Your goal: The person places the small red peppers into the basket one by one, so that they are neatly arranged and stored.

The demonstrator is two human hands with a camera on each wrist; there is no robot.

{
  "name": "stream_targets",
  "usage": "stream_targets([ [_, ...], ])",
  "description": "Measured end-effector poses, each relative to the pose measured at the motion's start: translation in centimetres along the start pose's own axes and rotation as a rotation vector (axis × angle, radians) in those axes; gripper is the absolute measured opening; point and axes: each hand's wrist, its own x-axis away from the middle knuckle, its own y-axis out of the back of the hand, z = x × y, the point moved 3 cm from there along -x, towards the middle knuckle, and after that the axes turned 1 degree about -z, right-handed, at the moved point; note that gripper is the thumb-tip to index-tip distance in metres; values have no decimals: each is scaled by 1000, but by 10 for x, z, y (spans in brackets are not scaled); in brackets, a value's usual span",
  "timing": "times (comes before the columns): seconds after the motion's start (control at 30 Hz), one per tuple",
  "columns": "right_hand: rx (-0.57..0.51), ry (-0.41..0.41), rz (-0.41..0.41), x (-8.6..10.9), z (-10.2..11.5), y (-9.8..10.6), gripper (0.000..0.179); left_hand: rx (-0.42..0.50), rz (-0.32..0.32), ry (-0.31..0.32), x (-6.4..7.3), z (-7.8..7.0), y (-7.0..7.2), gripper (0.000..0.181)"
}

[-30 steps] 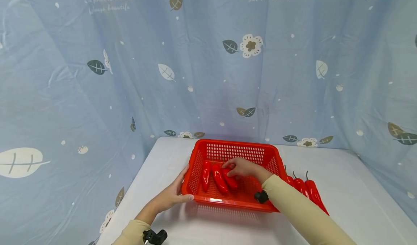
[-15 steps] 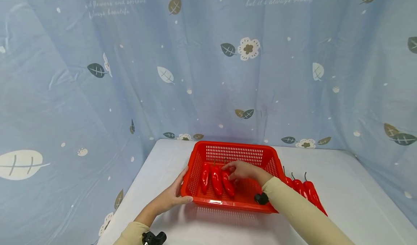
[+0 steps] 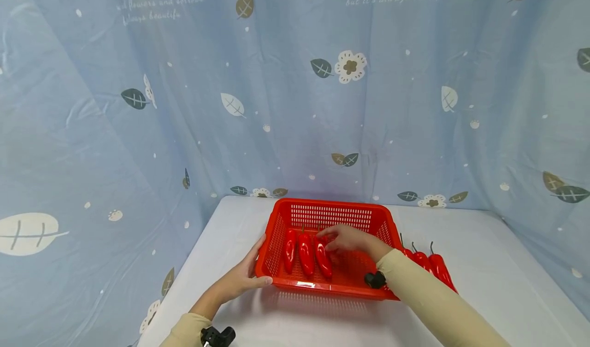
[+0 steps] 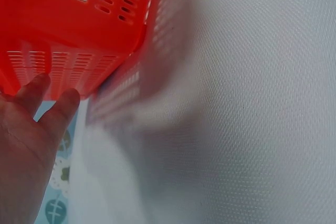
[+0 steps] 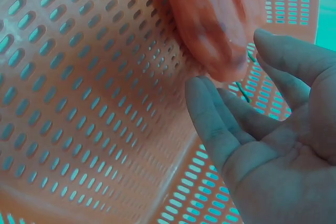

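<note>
Right hand point(image 3: 348, 238) is hanging inside the basket, not grasping anything: fingers point(image 5: 205, 111) are standing apart, with a gap between them in the right wrist view. Near pepper point(image 3: 323, 261) is lying on the basket floor right at that gap, its stem end sitting by the fingertips; whether skin is touching it, can't tell. Key relation, as I'm reading it: pepper body is running from the fingertips back toward the person, long axis roughly fore-aft, stem pointing away, so the hand is coming at its far end from the right side. Right hand is clearly the nearer one. Middle pepper point(image 3: 306, 257) and left pepper point(image 3: 289, 252) are lying beyond it, further left, roughly parallel, stem ends also away from the person. Left hand point(image 3: 239, 281) is bracing the near left corner of the red basket point(image 3: 338, 288), thumb resting along the front rim, fingers lying straight against the left wall, no pepper in it. Outside, the loose peppers point(image 3: 441, 270) are lying just right of the basket, partly hiding behind the right sleeve point(image 3: 428, 296). Everything is sitting on a white table point(image 3: 258, 331), and a blue curtain point(image 3: 276, 106) is hanging behind.
</note>
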Motion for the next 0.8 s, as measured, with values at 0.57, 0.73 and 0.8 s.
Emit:
stream_targets([
  [0.57, 30, 15, -77, 14, -1, 23, 41, 9, 23, -9, 0, -2, -1, 108],
  [0.73, 40, 38, -79, 19, 0, 29, 40, 20, 27, -7, 0, -2, -1, 108],
  [0.8, 35, 36, -84, 21, 1, 31, 40, 19, 24, -2, 0, -1, 0, 108],
])
